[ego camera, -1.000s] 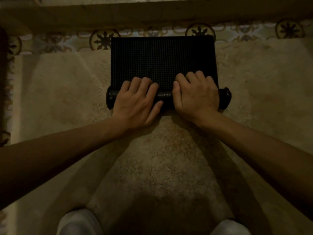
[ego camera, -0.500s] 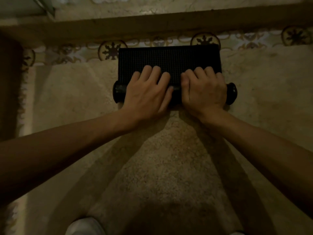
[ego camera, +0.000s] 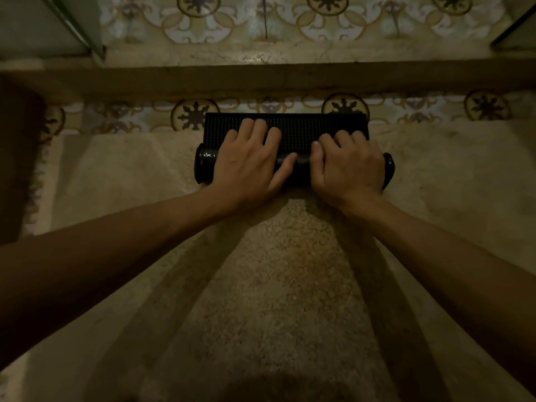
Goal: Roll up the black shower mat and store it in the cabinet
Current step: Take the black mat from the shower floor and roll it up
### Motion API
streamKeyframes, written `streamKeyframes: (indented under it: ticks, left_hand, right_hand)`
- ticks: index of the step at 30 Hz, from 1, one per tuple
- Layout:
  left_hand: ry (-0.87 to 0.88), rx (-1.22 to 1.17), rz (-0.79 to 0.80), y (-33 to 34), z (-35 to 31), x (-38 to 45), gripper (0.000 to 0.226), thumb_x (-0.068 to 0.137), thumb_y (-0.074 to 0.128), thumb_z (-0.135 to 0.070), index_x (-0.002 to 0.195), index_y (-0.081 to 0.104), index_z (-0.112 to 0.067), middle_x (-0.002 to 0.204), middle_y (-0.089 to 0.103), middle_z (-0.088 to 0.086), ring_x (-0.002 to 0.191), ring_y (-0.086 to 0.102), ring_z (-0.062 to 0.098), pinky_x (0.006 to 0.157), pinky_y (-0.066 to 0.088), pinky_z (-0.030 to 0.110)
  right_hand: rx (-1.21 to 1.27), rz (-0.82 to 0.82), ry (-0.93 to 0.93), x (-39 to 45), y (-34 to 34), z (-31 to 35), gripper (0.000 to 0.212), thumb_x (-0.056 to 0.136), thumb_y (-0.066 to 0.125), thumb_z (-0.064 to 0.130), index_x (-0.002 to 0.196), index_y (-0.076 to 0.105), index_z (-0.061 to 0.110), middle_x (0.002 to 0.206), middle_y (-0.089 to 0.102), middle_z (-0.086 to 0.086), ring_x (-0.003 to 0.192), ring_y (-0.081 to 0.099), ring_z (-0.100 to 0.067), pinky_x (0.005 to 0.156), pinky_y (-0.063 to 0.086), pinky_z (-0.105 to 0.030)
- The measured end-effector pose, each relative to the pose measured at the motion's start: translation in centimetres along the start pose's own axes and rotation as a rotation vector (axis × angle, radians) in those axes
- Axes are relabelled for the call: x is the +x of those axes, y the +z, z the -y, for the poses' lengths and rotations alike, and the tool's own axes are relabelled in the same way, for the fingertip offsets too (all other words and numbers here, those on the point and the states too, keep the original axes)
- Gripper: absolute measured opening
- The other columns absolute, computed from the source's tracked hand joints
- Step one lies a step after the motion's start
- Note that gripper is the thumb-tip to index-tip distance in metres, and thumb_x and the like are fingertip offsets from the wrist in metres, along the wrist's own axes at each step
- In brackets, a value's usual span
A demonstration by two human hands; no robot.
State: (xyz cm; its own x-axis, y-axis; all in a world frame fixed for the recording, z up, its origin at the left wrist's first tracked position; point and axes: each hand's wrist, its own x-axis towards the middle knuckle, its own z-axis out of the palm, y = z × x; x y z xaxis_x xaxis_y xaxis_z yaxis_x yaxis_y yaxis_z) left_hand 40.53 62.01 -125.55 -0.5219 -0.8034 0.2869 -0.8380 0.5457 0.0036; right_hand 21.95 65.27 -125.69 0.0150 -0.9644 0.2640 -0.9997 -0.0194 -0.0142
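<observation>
Both hands press palm-down on the rolled part of the black shower mat (ego camera: 290,129), fingers draped over the top of the roll rather than closed around it. Left hand (ego camera: 249,163) sits just left of the frame's centre with its fingers spread and its thumb stretched along the roll toward the other hand; right hand (ego camera: 346,166) sits just beside it, knuckles bent, fingertips reaching onto the flat part beyond.

Nearest the camera, the lower frame is filled by a pale, nubbly bath rug (ego camera: 275,285), with both forearms crossing it from the lower corners. Above that, in the middle of the frame, lies the roll itself — a thick dark cylinder whose two ends stick out past the hands on either side. Beyond the fingers, only a narrow strip of the mat lies flat, its far edge reaching the patterned floor tiles (ego camera: 197,114). Farther up runs a low stone-coloured curb (ego camera: 275,79), then more patterned tiling, with what look like glass panel edges in the upper corners.

By my reading, the rolling is nearly done — most of the mat is wound up, and one or two more pushes should take in the flat strip. Lifting the roll and putting it away are left; no cabinet is in view.
</observation>
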Motion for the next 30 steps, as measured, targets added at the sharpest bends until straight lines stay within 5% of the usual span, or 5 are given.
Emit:
streamKeyframes:
  ticks: [10, 15, 21, 27, 30]
  left_hand:
    - [0.04, 0.008, -0.025, 0.6, 1.1, 0.9, 0.052, 0.098, 0.035, -0.056, 0.1, 0.055, -0.009, 0.096, 0.058, 0.014, 0.086, 0.051, 0.029, 0.065, 0.034, 0.036]
    - [-0.057, -0.014, -0.043, 0.7, 1.1, 2.3, 0.05, 0.099, 0.034, -0.053, 0.092, 0.06, -0.011, 0.089, 0.063, 0.01, 0.081, 0.056, 0.025, 0.059, 0.031, 0.032]
    - [-0.09, -0.015, -0.096, 1.3, 0.7, 1.4, 0.047, 0.101, 0.034, -0.046, 0.107, 0.057, -0.006, 0.106, 0.06, 0.016, 0.092, 0.054, 0.031, 0.075, 0.041, 0.041]
    - [-0.054, -0.024, -0.077, 1.4, 2.1, 4.4, 0.043, 0.098, 0.033, -0.047, 0.093, 0.058, -0.012, 0.084, 0.064, 0.009, 0.073, 0.055, 0.023, 0.06, 0.031, 0.032]
    - [-0.099, -0.052, -0.086, 1.8, 2.4, 5.3, 0.041, 0.099, 0.031, -0.046, 0.081, 0.053, -0.016, 0.074, 0.059, 0.005, 0.064, 0.044, 0.017, 0.056, 0.028, 0.031]
  right_hand:
    - [0.027, -0.06, 0.056, -0.5, 0.6, 0.1, 0.039, 0.103, 0.033, 0.037, 0.111, 0.057, 0.008, 0.105, 0.058, -0.018, 0.091, 0.053, -0.034, 0.073, 0.041, -0.045]
    - [0.046, -0.041, 0.021, 2.2, 0.9, -0.6, 0.035, 0.1, 0.035, 0.036, 0.1, 0.059, 0.011, 0.094, 0.061, -0.012, 0.081, 0.054, -0.029, 0.061, 0.032, -0.035]
    - [0.147, -0.026, 0.012, 4.5, 1.1, -1.4, 0.033, 0.099, 0.032, 0.037, 0.078, 0.047, 0.018, 0.075, 0.046, -0.002, 0.063, 0.043, -0.022, 0.056, 0.026, -0.031]
    - [0.044, -0.129, 0.036, 1.7, 1.4, -0.1, 0.038, 0.105, 0.034, 0.033, 0.106, 0.062, 0.007, 0.106, 0.062, -0.017, 0.092, 0.056, -0.034, 0.072, 0.04, -0.042]
    - [0.007, -0.12, 0.027, 3.1, 1.5, -0.3, 0.04, 0.104, 0.034, 0.034, 0.102, 0.064, 0.008, 0.101, 0.064, -0.016, 0.089, 0.057, -0.034, 0.067, 0.037, -0.04]
